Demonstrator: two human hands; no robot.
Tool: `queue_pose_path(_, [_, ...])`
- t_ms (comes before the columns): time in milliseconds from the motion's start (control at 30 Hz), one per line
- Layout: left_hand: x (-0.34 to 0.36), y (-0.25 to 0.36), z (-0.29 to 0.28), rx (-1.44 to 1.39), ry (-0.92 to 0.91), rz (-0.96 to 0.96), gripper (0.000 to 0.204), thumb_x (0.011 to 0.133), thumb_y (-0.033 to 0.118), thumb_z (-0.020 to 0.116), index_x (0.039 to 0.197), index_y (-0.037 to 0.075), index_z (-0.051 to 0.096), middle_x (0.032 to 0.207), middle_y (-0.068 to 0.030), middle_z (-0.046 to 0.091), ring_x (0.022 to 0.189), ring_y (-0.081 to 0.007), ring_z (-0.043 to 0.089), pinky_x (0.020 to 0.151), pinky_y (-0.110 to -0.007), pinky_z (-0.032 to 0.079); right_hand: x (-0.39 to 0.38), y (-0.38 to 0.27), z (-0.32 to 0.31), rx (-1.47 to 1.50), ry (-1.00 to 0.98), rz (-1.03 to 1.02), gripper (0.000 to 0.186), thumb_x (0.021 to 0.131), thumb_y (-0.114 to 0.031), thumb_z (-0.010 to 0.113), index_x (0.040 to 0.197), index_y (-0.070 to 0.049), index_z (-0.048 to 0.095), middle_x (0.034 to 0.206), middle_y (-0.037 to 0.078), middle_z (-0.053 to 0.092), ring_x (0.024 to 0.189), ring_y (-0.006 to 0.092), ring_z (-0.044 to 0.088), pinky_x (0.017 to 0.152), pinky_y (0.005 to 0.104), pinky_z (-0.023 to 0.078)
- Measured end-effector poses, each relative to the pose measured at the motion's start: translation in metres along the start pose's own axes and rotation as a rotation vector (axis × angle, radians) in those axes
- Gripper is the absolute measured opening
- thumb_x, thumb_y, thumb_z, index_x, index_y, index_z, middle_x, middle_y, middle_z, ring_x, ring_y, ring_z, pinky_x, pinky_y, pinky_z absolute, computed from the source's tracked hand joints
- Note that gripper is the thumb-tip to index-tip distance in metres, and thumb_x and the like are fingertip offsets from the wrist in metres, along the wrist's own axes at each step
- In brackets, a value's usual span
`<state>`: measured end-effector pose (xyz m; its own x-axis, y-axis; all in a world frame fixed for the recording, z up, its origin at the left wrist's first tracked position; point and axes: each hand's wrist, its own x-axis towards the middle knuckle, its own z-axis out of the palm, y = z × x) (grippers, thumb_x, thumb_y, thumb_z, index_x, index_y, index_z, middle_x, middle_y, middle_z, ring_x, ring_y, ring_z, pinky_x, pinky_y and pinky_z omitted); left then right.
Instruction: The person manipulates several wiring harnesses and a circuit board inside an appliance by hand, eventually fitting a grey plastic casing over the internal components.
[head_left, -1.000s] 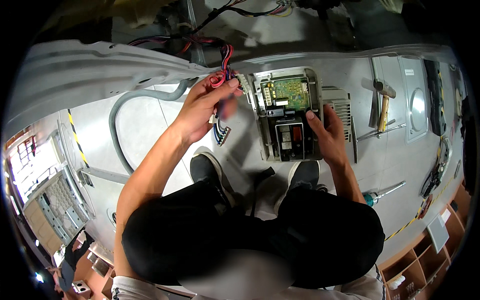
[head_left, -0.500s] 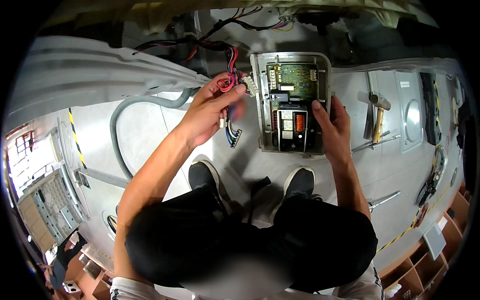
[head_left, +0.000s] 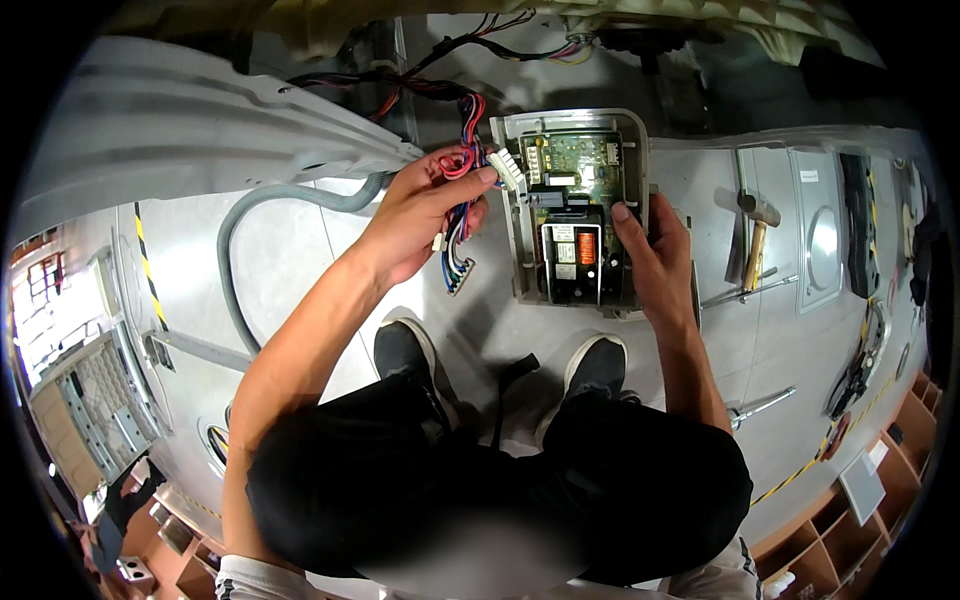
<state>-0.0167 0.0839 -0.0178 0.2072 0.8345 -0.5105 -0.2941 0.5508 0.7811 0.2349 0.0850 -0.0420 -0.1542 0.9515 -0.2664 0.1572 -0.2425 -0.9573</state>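
Observation:
My left hand (head_left: 412, 215) is closed around a bundle of red, blue and black wires (head_left: 470, 118), pinching it between thumb and fingers. A white multi-pin connector (head_left: 508, 170) sticks out past my thumb, over the left rim of an open grey housing (head_left: 516, 245). Whether it touches the board I cannot tell. Below my fingers dangles a second plug (head_left: 461, 277) on several coloured wires. Inside the housing is a green circuit board (head_left: 580, 155) with a copper coil (head_left: 587, 248) in the lower part. My right hand (head_left: 657, 255) grips the housing's right side, thumb over its edge.
A grey metal panel (head_left: 220, 130) stands at the left, with a grey hose (head_left: 228, 240) curving beneath it. On the floor at the right lie a mallet (head_left: 758, 225) and a ratchet-like tool (head_left: 765, 405). Wooden compartments (head_left: 840, 540) stand at the lower right.
The housing has shifted slightly left and tilted a little, with my right hand on it. The white connector now overlaps its left rim more. The dangling plug has swung slightly left.

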Motion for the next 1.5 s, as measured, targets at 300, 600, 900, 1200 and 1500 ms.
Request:
queue_pose_path(300, [-0.001,-0.004,-0.004,0.06,0.033,0.001,0.013,0.09,0.018,0.062,0.094,0.008,0.056,0.066,0.0028,0.053,0.056,-0.0058,0.05,0.05,-0.022,0.038,-0.002,0.005,0.001,0.1,0.059,0.009,0.026,0.092,-0.02,0.06,0.105,0.002,0.057,0.083,0.0,0.057,0.073,0.0039,0.046,0.061,0.0187,0.037])
queue_pose_path(600, [-0.004,-0.005,0.001,-0.098,0.129,-0.004,0.018,0.092,0.02,0.059,0.106,0.009,0.061,0.076,0.0042,0.057,0.063,-0.0042,0.053,0.053,-0.02,0.04,-0.006,0.008,-0.004,0.128,0.079,0.023,0.025,0.091,-0.022,0.062,0.101,0.001,0.057,0.08,-0.003,0.054,0.071,0.0033,0.045,0.06,0.0189,0.036])
queue_pose_path(900, [-0.002,-0.006,-0.002,-0.12,0.078,0.0,0.017,0.092,0.024,0.059,0.102,0.01,0.062,0.069,0.0063,0.053,0.054,-0.0028,0.048,0.047,-0.018,0.036,-0.007,0.007,0.0,0.114,0.076,0.008,0.024,0.091,-0.021,0.061,0.102,0.001,0.057,0.08,-0.001,0.056,0.071,0.0043,0.046,0.06,0.0192,0.036])
queue_pose_path(1200, [-0.002,-0.002,-0.005,-0.062,0.056,-0.028,0.015,0.091,0.023,0.062,0.096,0.009,0.062,0.064,0.006,0.051,0.052,-0.0033,0.046,0.047,-0.019,0.034,-0.002,-0.003,0.006,-0.093,0.028,-0.086,0.029,0.091,-0.016,0.059,0.113,0.003,0.056,0.082,0.001,0.06,0.07,0.0046,0.047,0.06,0.0191,0.039])
queue_pose_path(1500, [0.001,-0.001,-0.007,-0.003,0.011,-0.047,0.019,0.093,0.024,0.058,0.091,0.005,0.057,0.059,0.0037,0.044,0.051,-0.0053,0.039,0.047,-0.022,0.028,0.001,-0.008,0.011,-0.148,0.015,-0.057,0.035,0.091,-0.017,0.059,0.119,0.004,0.054,0.085,0.003,0.062,0.071,0.0054,0.048,0.064,0.0205,0.041])
